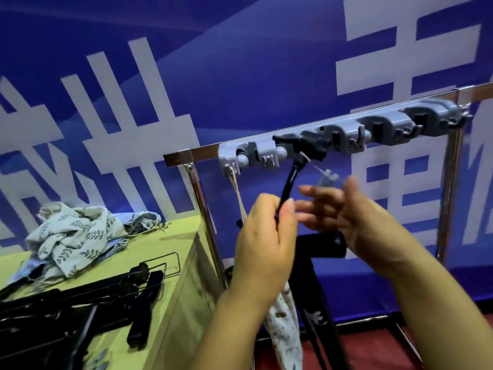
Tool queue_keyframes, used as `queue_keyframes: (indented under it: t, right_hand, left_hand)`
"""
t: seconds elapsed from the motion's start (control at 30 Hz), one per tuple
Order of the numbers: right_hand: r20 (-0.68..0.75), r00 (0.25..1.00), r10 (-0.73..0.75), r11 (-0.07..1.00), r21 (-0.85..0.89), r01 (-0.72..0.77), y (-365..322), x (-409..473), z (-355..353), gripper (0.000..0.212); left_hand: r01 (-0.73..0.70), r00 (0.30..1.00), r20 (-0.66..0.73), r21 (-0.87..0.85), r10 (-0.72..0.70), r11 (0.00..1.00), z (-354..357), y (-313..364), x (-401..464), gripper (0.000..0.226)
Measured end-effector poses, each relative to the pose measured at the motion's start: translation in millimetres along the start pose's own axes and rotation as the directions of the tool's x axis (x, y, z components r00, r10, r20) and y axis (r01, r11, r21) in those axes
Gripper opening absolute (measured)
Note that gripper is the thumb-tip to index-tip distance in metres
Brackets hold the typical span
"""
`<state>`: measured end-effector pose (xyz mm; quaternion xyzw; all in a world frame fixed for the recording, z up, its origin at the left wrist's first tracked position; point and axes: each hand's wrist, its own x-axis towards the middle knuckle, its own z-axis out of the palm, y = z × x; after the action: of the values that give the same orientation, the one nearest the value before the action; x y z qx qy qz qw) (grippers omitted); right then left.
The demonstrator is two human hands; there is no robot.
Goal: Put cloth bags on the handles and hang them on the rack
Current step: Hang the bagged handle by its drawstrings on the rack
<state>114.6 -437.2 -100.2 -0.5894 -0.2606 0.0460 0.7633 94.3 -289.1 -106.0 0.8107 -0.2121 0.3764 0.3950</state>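
A grey clip rack (346, 134) is fixed along a chrome rail (306, 129). A black handle (292, 174) slants down from the rack's second clip. My left hand (264, 236) pinches its lower end. My right hand (349, 212) hovers just right of it, fingers spread and blurred, near a thin cord with a small toggle (326, 175). A leaf-print cloth bag (284, 324) hangs below my left hand on a cord from the leftmost clip. More leaf-print cloth bags (77, 233) lie heaped on the yellow-green table (170, 263).
Several black handles and wire hangers (80, 303) lie on the table's near left. A black stand (320, 276) rises behind my hands. Chrome posts (205, 222) hold the rail up before a blue banner. The floor is red.
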Motion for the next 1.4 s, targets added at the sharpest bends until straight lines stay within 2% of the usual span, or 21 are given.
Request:
queue_keyframes:
  t: [0.07, 0.13, 0.3, 0.37, 0.43, 0.47, 0.5, 0.57, 0.6, 0.63, 0.73, 0.87, 0.93, 1.07, 1.17, 1.27, 1.4]
  right_hand:
    - [-0.055, 0.997, -0.047, 0.999, -0.022, 0.046, -13.8, 5.7, 6.4, 0.060]
    - [-0.043, 0.997, -0.070, 0.997, 0.010, 0.071, -21.0, 8.7, 14.6, 0.039]
    - [-0.096, 0.994, -0.047, 0.985, 0.163, 0.062, -8.4, 7.2, 29.9, 0.036]
    - [-0.119, 0.991, -0.053, 0.985, 0.159, 0.072, -2.4, 6.4, 30.8, 0.033]
    - [-0.104, 0.993, -0.060, 0.991, 0.112, 0.072, 1.9, 4.2, 30.8, 0.032]
    - [-0.087, 0.994, -0.061, 0.994, 0.084, 0.069, 3.8, 2.8, 31.0, 0.031]
    - [-0.058, 0.996, -0.066, 0.996, 0.049, 0.068, 5.2, 1.0, 31.3, 0.027]
    - [0.008, 0.997, -0.072, 0.996, -0.056, 0.072, 8.1, -3.1, 30.5, 0.020]
    - [0.035, 0.997, -0.074, 0.991, -0.107, 0.077, 8.6, -5.2, 30.7, 0.019]
    - [0.054, 0.996, -0.076, 0.987, -0.140, 0.083, 9.4, -6.4, 30.9, 0.020]
    - [0.118, 0.990, -0.072, 0.975, -0.200, 0.095, 10.7, -7.8, 34.2, 0.028]
    - [0.159, 0.987, -0.003, 0.967, -0.251, 0.044, 15.6, -7.2, 41.1, 0.042]
    - [0.140, 0.989, 0.038, 0.972, -0.234, -0.004, 16.4, -6.8, 42.8, 0.047]
    - [0.106, 0.991, 0.081, 0.980, -0.190, -0.060, 22.7, -6.2, 45.2, 0.046]
    - [0.014, 0.996, 0.090, 0.972, -0.217, -0.085, 30.4, -3.9, 49.2, 0.043]
    - [-0.135, 0.988, 0.072, 0.986, -0.140, -0.091, 37.7, 1.1, 53.1, 0.024]
    - [-0.180, 0.983, 0.046, 0.993, -0.096, -0.064, 48.1, 8.5, 65.3, 0.018]
  left_hand:
    - [-0.071, 0.997, -0.013, 0.122, 0.073, 0.990, 14.8, -0.5, -13.0, 0.037]
    - [-0.120, 0.992, -0.011, 0.220, 0.125, 0.968, 25.2, -1.5, -23.6, 0.038]
    - [0.021, 0.995, 0.092, 0.095, -0.029, 0.995, 32.1, -7.3, -35.0, 0.037]
    - [0.067, 0.979, 0.194, -0.010, -0.064, 0.998, 26.5, -11.2, -34.9, 0.029]
    - [0.146, 0.964, 0.245, -0.156, -0.105, 0.977, 12.3, -14.4, -30.3, 0.035]
    - [0.233, 0.956, 0.234, -0.255, -0.174, 0.938, 2.8, -15.8, -26.2, 0.039]
    - [0.344, 0.937, 0.205, -0.384, -0.284, 0.857, -7.9, -16.3, -20.3, 0.040]
    - [0.466, 0.863, 0.175, -0.639, -0.475, 0.612, -28.5, -17.4, -5.8, 0.038]
    - [0.486, 0.841, 0.192, -0.681, -0.507, 0.549, -37.3, -17.2, 1.9, 0.038]
    - [0.506, 0.834, 0.231, -0.679, -0.500, 0.531, -44.4, -15.0, 8.9, 0.041]
    - [0.534, 0.845, 0.348, -0.590, -0.406, 0.606, -52.4, -3.0, 24.7, 0.041]
    - [0.475, 0.873, 0.355, -0.468, -0.334, 0.745, -53.1, 4.2, 30.1, 0.030]
    - [0.447, 0.884, 0.352, -0.444, -0.308, 0.777, -56.5, 2.2, 27.3, 0.019]
    - [0.407, 0.896, 0.344, -0.383, -0.281, 0.829, -61.7, 2.9, 18.3, 0.014]
    - [0.406, 0.895, 0.333, -0.330, -0.297, 0.853, -64.3, 2.4, 13.0, 0.009]
    - [0.501, 0.851, 0.340, -0.296, -0.400, 0.813, -66.0, -0.4, 7.6, 0.011]
    - [0.619, 0.785, 0.323, -0.355, -0.529, 0.701, -67.3, -5.8, -2.8, 0.014]
